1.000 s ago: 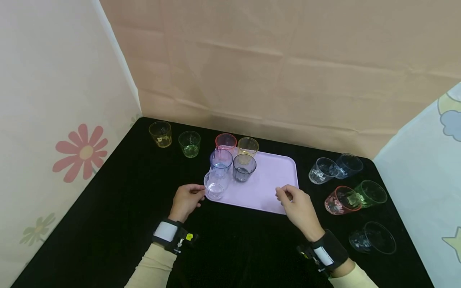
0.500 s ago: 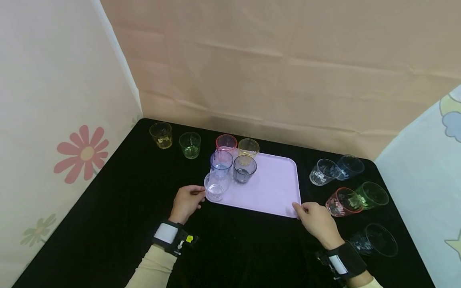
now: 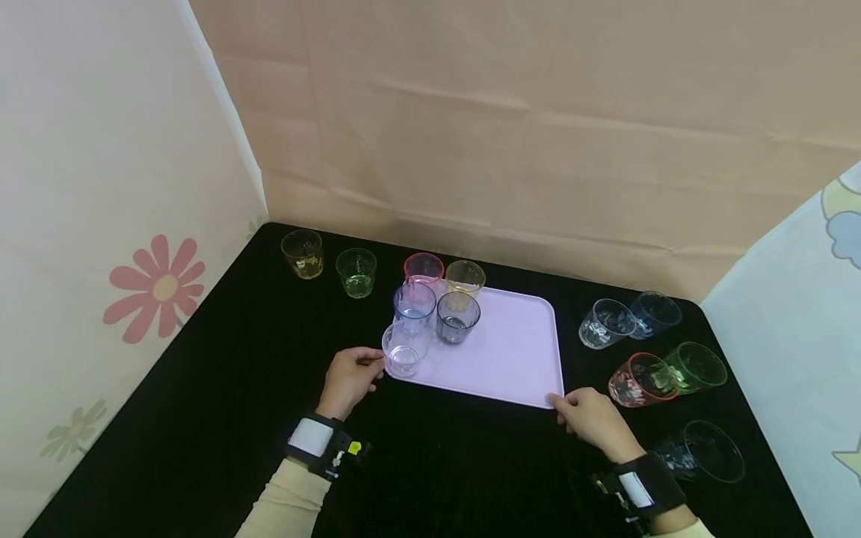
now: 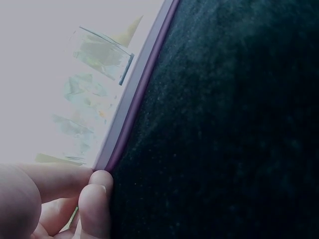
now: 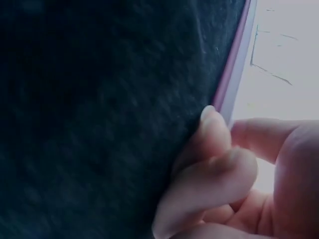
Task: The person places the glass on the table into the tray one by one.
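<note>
A light purple tray [image 3: 514, 344] lies on the black table. Several glasses stand grouped on its left part: a clear one [image 3: 404, 360], a blue one [image 3: 413, 308], a grey one [image 3: 457, 326], a red one [image 3: 423, 273] and a yellow one [image 3: 466, 278]. At the near left corner, beside the clear glass, my left hand [image 3: 348, 379] pinches the tray edge between thumb and fingers. My right hand [image 3: 595, 420] pinches the near right corner. Both wrist views show the fingers at the rim; the left wrist view includes washed-out glasses above it.
Left of the tray stand a yellow glass [image 3: 305, 260] and a green glass [image 3: 358, 281]. To its right are a clear glass [image 3: 599, 330], a blue glass [image 3: 651, 320], a red glass [image 3: 634, 385], a green glass [image 3: 696, 370] and a dark transparent glass [image 3: 709, 454]. Paper-covered walls [image 3: 471, 134] enclose the table.
My right hand has moved right and towards me, from over the tray's near edge to its corner, and has taken hold there. The left hand and the glasses have stayed put.
</note>
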